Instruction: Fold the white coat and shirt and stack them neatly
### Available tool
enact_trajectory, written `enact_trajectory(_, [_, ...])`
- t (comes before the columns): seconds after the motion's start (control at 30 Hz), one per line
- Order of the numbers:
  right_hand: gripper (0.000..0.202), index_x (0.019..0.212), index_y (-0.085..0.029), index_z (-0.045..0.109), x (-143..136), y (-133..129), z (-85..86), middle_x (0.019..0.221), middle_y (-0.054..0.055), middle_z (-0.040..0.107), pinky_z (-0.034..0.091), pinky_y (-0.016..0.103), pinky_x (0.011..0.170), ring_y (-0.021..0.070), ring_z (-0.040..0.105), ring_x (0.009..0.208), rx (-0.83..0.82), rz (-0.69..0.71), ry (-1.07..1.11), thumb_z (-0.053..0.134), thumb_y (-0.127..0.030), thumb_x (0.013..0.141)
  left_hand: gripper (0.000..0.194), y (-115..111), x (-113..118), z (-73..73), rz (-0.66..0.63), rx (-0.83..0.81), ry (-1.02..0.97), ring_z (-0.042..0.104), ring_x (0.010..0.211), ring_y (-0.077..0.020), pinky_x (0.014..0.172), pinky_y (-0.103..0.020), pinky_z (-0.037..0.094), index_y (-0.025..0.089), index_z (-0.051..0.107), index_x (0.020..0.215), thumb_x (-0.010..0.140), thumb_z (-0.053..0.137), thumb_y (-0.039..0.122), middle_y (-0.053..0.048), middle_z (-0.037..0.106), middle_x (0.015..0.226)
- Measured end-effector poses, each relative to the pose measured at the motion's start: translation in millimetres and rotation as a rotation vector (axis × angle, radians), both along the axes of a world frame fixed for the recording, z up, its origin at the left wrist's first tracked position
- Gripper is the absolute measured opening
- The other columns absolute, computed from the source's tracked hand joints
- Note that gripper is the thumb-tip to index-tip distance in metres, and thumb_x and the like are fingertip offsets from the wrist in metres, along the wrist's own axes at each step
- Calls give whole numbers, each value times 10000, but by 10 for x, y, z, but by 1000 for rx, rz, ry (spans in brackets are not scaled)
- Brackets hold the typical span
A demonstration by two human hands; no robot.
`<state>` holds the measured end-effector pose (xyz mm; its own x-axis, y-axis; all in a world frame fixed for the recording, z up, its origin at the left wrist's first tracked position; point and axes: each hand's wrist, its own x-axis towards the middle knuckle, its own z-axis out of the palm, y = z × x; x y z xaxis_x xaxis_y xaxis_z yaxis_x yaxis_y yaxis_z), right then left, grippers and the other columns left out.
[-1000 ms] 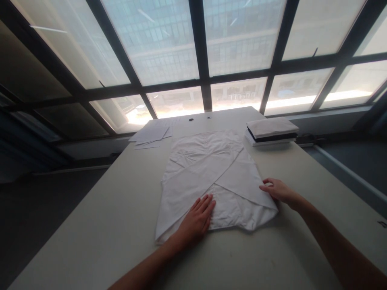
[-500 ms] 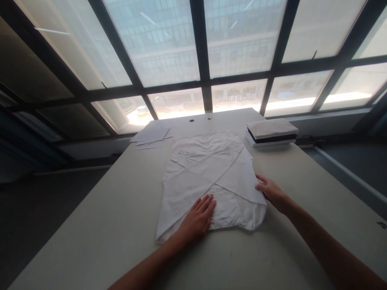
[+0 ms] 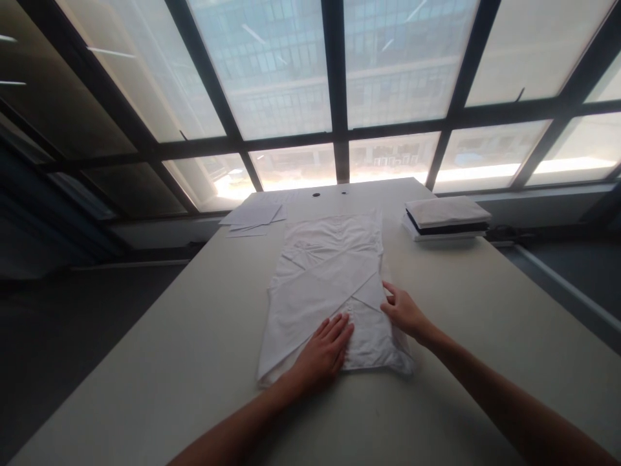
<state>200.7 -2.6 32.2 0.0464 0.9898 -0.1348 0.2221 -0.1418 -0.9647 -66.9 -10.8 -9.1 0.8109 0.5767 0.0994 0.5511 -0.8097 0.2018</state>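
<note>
A white shirt (image 3: 310, 298) lies on the table with its sleeves folded across and creases over its upper part. My left hand (image 3: 326, 346) rests flat on the near half of the cloth, fingers stretched out beside the row of buttons. At the right side, my right hand (image 3: 405, 312) pinches the shirt's edge, which is raised off the table and blurred below the hand. Part of the fingers is hidden by the cloth.
A stack of folded cloth (image 3: 446, 219), white with a dark layer, sits at the back right of the white table (image 3: 194, 349). Loose papers (image 3: 255, 213) lie at the back left. Large windows (image 3: 291, 65) stand beyond the far edge.
My right hand has moved left, bringing the shirt's right edge inward, so the shirt looks narrower. My left hand stays flat on the cloth. The whole view has shifted slightly.
</note>
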Motion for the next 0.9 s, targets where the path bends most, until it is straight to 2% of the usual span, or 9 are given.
enact_trajectory(0.2, [759,1439,-62,448,-201,38,-66,573,-62,511,352,224,531,120,432,528,107,45,-251,512,-155,688,657,4,-1,-1,0,-22,-10,183,1505,-228,1220,-454,230,194,230,1568,938,418,190,-83,208,1626])
enact_trajectory(0.37, [720,1440,-84,443,-332,17,-44,663,-22,599,389,241,616,142,503,597,75,103,-444,511,-132,726,668,6,5,3,-2,-34,-12,182,1504,-224,1224,-451,221,173,190,1574,943,406,196,-97,216,1623])
enact_trajectory(0.53, [667,1437,-124,446,-434,-9,-31,899,83,715,416,271,724,205,636,802,-17,188,-685,530,-183,779,669,5,3,-13,-1,-19,-15,164,1508,-217,1228,-433,216,166,182,1573,943,406,189,-95,217,1625])
enact_trajectory(0.63, [663,1461,-120,413,-484,-22,-31,1041,144,721,428,306,793,253,662,947,-34,215,-807,518,-218,815,673,3,-1,-17,-8,-10,-21,164,1508,-217,1228,-430,215,162,169,1576,946,407,187,-98,221,1624])
enact_trajectory(0.9, [671,1481,-83,371,-525,-55,32,1115,194,708,442,329,819,282,665,1031,-37,275,-891,513,-219,840,701,3,13,5,-2,-36,-25,178,1505,-231,1218,-458,239,176,154,1583,933,416,181,-97,212,1623])
